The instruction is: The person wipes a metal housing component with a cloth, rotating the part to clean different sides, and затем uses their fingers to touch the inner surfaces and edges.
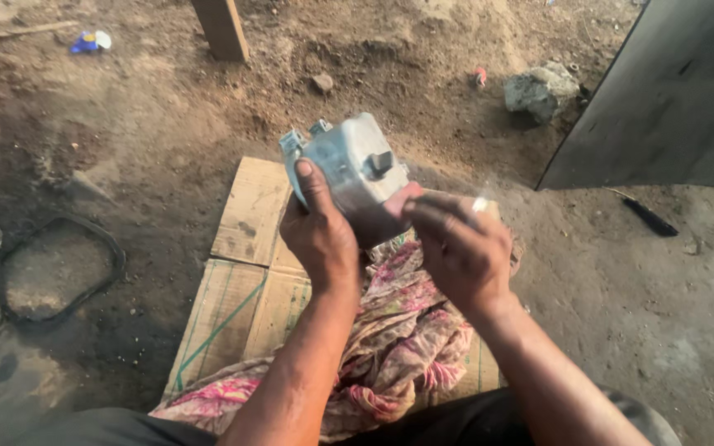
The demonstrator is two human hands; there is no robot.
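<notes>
Head view, looking down. Both hands raised above the lap, a grey metal casting [355, 169] held between them.

Left hand [320, 235]: closed around the casting's near-left side, thumb laid up along its face, the other fingers hidden behind. This hand carries the part.

Right hand [460, 248]: fingers curled and bunched against the casting's lower right edge, where a reddish patch shows. Cannot tell whether it pinches a small tool or cloth; the fingertips are motion-blurred.

Casting sits just ahead of and slightly above both hands, long axis running from far-left down to near-right, tilted. A small square boss faces the camera; lugs project at the far-left end. Left hand is the nearer and firmer contact.

Directly beneath the hands: a patterned pink cloth [398, 330] draped over the lap, lying on a flattened cardboard sheet [245, 248] on dirt ground.

Room: open air ahead and to the left of the hands. To the right, well apart, a dark slanted panel [671, 99]; a rock [541, 89] far ahead right; a rubber ring [55, 268] far left.
</notes>
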